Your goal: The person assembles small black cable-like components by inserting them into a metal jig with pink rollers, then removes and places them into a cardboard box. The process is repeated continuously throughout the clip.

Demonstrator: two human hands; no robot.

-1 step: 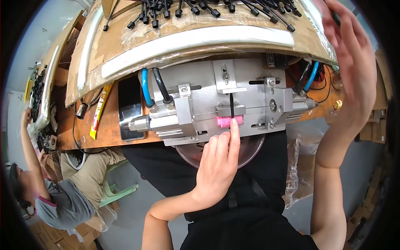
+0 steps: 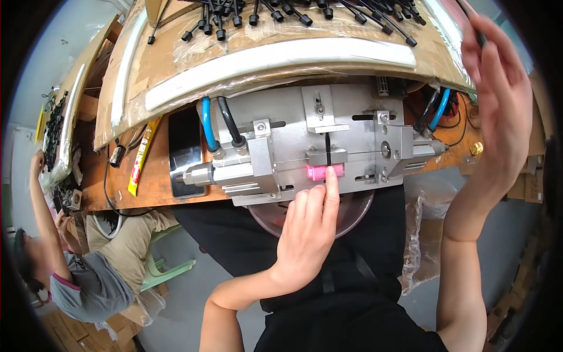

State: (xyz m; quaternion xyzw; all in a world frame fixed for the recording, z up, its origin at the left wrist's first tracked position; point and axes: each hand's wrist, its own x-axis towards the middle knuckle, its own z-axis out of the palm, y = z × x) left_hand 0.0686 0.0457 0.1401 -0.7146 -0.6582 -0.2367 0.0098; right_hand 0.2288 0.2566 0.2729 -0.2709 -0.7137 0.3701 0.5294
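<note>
My left hand [image 2: 305, 234] reaches to the metal fixture [image 2: 293, 129], its index finger stretched out and its other fingers curled. That fingertip presses at the lower end of a thin black rod [image 2: 328, 146], over a pink block [image 2: 316, 172]. The rod stands out across a small metal block in the middle of the plate. Raised at the upper right, my right hand [image 2: 501, 111] has a slim black rod [image 2: 481, 39] between its fingers; part of it is hidden by the hand and the picture's edge.
Many black rods with capped ends [image 2: 305, 19] lie on the cardboard-covered shelf [image 2: 193, 58] beyond the fixture. Blue hoses [image 2: 208, 126] and black ones join cylinders at both sides. A phone [image 2: 186, 155] and yellow packet [image 2: 139, 158] lie left. A bowl [image 2: 358, 217] sits below; a co-worker [image 2: 94, 287] sits left.
The whole view has shifted very slightly. My right hand is a touch lower and farther right; my left fingertip stays at the pink block.
</note>
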